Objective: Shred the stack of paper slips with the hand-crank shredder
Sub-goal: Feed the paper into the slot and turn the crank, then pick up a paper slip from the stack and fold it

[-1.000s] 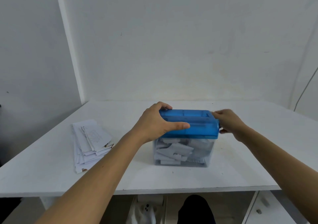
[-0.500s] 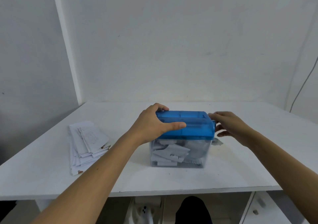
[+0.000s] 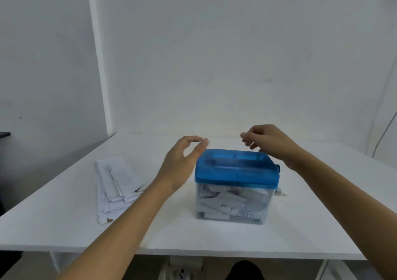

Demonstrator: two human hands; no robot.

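While the loosely curled fingers of the left hand and right hand hold nothing, just above either end of the shredder, the stack of paper slips lies on the table to the shredder's left.

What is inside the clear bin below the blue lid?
White paper pieces and some thin shreds lie piled in the bin, seen through its clear wall. The lid covers the top, so what is just under it cannot be seen.
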